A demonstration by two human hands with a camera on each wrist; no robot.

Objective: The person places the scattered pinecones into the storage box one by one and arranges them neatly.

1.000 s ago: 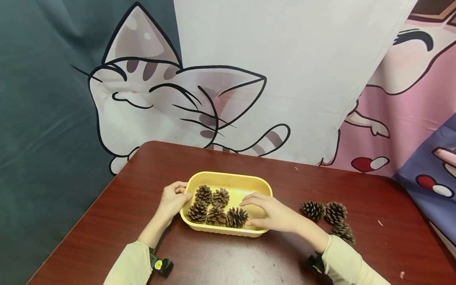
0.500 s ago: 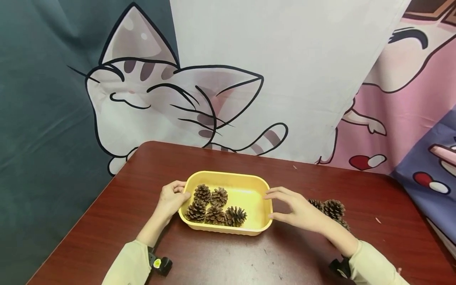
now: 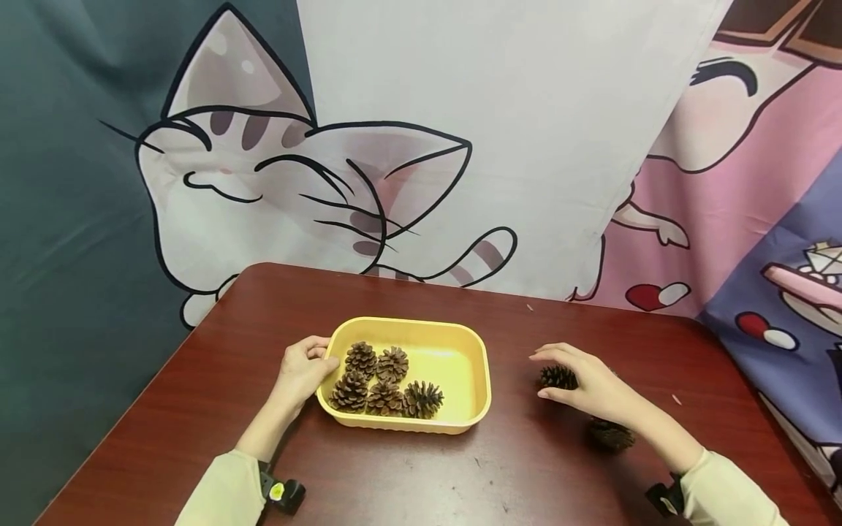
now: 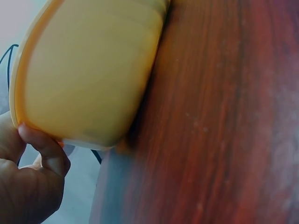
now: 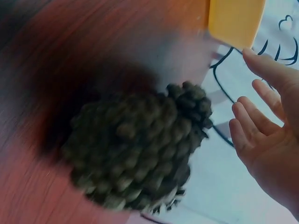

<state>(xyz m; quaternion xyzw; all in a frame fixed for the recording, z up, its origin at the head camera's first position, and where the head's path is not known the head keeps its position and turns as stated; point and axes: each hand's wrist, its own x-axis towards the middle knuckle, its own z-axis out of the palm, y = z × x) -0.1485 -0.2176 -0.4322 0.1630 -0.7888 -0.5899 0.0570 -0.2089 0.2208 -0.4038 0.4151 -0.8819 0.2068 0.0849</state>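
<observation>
My left hand [image 3: 299, 374] pinches the left rim of a yellow plastic basin [image 3: 463, 372], thumb over the edge and fingers outside. In the left wrist view, that hand [image 4: 35, 172] grips the lip of the basin [image 4: 88, 74]. Several brown pine cones [image 3: 422, 399] lie in its left and front part. To the right, my right hand [image 3: 588, 381] is over loose pine cones, thumb and fingers spread around one pine cone [image 3: 558, 378]; a gap shows between them. Another pine cone [image 3: 610, 435] lies under the wrist. The right wrist view shows a large blurred pine cone [image 5: 131, 149] apart from the fingers.
The dark red wooden table [image 3: 421, 475] carries everything. Small debris bits [image 3: 677, 399] lie on it at the right. A cartoon-cat cloth [image 3: 421, 190] hangs behind its far edge. Each forearm wears a black wrist camera [image 3: 286, 497].
My right hand has left the inside of the basin, passed its right rim and reached the loose pine cones. My left hand keeps its hold on the basin. The head view has shifted slightly right.
</observation>
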